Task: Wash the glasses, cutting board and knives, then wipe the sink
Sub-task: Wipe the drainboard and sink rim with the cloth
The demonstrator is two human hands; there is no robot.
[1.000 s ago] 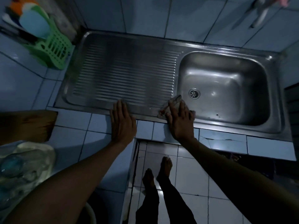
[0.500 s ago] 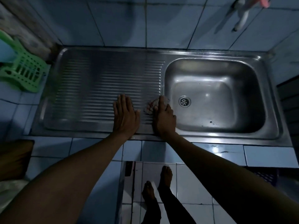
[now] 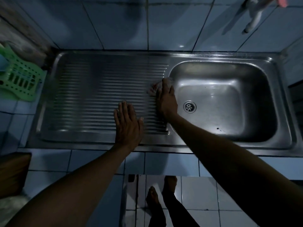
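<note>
A stainless steel sink (image 3: 229, 58) fills the counter, with a ribbed drainboard (image 3: 91, 99) on the left and a basin with a round drain (image 3: 189, 106) on the right. My right hand (image 3: 166, 100) presses a small pale cloth (image 3: 155, 89) flat onto the drainboard's right end, next to the basin rim. My left hand (image 3: 127, 125) lies flat with straight fingers on the drainboard near its front edge. No glasses, board or knives lie in the sink.
A green plastic rack (image 3: 21, 79) stands on the tiled counter at the left. A white tap (image 3: 253, 15) juts from the blue tiled wall at the upper right. A brown wooden piece (image 3: 11, 171) sits at the lower left. My bare feet (image 3: 160, 194) stand on the floor tiles.
My right hand has slid the cloth from the sink's front edge up along the drainboard beside the basin. My left hand has moved from the front rim onto the ribs.
</note>
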